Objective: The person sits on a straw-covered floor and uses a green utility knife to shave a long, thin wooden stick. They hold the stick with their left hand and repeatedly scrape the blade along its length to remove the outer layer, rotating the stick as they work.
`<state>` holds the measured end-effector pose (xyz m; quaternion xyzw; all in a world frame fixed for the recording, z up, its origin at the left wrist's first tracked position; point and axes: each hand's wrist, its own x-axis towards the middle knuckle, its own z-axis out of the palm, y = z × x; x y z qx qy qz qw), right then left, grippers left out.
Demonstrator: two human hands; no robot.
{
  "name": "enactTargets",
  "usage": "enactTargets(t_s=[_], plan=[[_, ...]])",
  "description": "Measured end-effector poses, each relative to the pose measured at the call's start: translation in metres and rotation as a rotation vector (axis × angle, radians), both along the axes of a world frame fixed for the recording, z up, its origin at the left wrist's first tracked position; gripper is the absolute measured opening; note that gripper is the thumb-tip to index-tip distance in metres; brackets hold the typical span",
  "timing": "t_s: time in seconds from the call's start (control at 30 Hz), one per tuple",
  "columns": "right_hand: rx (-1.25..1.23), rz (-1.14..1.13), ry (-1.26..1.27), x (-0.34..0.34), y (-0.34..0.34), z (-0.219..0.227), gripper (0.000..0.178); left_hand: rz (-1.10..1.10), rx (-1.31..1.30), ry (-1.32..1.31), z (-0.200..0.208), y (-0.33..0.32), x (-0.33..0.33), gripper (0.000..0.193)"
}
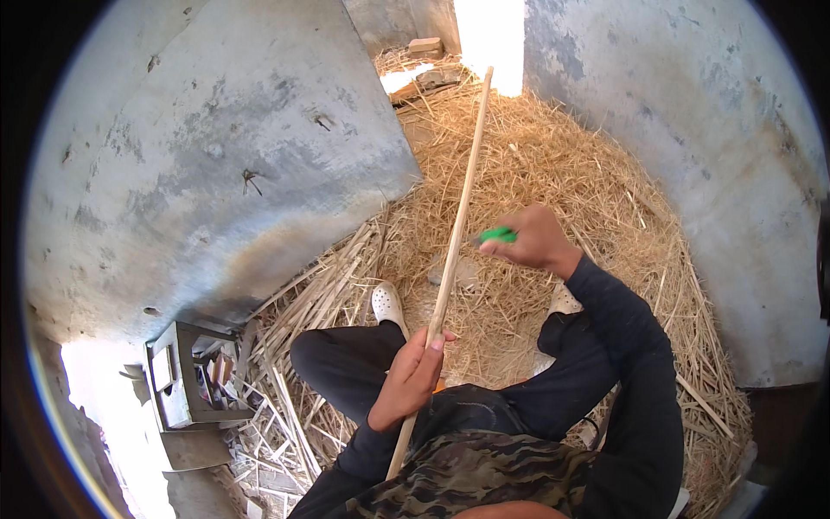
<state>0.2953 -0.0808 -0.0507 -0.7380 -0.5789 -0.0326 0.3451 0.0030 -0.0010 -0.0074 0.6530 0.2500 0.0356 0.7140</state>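
Observation:
My left hand (410, 378) is closed around the lower part of a long, pale wooden stick (463, 208). The stick slants from beside my lap up and away toward the bright opening. In my closed right hand (538, 240) is a small green-handled knife (499, 234). Its short dark tip is blurred and points left, close to the stick's middle; I cannot tell whether it touches. My fingers hide much of the handle. Below the stick, my dark-trousered legs are bent apart, with a white clog (387, 303) on the left foot.
Straw-like shavings (553, 164) are heaped across the floor ahead and to the right. Loose thin strips (298, 303) lie at the left, near a worn wooden box (177, 381) with odds and ends inside. Grey walls (225, 130) stand on both sides; bricks (425, 48) lie at the back.

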Motion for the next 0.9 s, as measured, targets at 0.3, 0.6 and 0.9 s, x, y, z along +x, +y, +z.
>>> enactTargets(t_s=[0.3, 0.6, 0.9], plan=[[0.029, -0.068, -0.085, -0.019, 0.016, -0.001, 0.072, 0.012, 0.011, 0.01, 0.011, -0.009, -0.001, 0.027], [0.048, -0.144, -0.102, -0.001, 0.027, -0.002, 0.076, 0.008, 0.186, 0.026, 0.006, -0.006, -0.012, 0.027], [0.084, -0.196, -0.249, 0.012, 0.032, -0.001, 0.078, -0.006, 0.294, 0.033, 0.017, -0.01, -0.013, 0.027]])
